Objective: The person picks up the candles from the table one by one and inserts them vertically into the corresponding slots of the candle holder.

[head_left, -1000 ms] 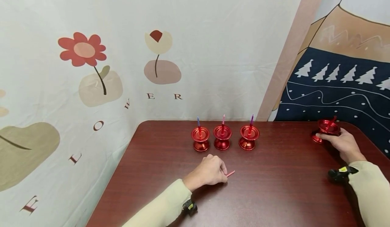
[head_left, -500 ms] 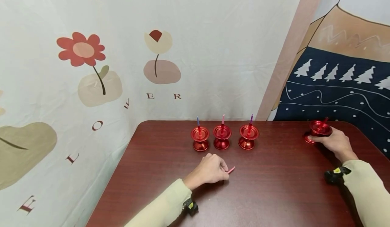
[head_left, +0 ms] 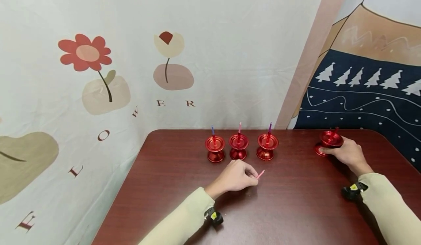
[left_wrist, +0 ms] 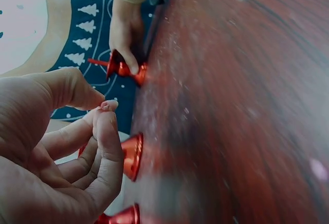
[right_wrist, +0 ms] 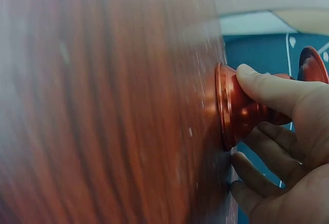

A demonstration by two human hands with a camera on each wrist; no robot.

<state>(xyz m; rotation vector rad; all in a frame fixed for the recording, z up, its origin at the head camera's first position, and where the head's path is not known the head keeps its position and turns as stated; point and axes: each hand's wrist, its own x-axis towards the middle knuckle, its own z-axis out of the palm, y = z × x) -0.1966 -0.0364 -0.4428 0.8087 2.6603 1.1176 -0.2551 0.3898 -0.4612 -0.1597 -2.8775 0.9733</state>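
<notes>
My left hand (head_left: pixel 238 175) pinches a thin pink candle (head_left: pixel 261 174) between thumb and fingertips, over the middle of the table; the left wrist view shows only the candle's end (left_wrist: pixel 106 106). At the right, my right hand (head_left: pixel 350 155) grips a shiny red metal candle holder (head_left: pixel 331 139) low, thumb on its flared base (right_wrist: pixel 236 111). A short red tube rises from that holder's dish. Three matching holders stand in a row at the back: one bears a blue candle (head_left: pixel 212 130), one a pink candle (head_left: pixel 240 128), one a purple candle (head_left: pixel 270 128).
The dark red-brown wooden table (head_left: pixel 289 208) has rounded back corners. Right behind it hangs a pale cloth (head_left: pixel 230 73) printed with flowers and letters. A dark blue printed panel (head_left: pixel 361 102) with white trees covers the right side.
My right hand has brought the red holder leftward along the table, closer to the row. My left hand has moved right and slightly away from me, and its pink candle now points more upward.
</notes>
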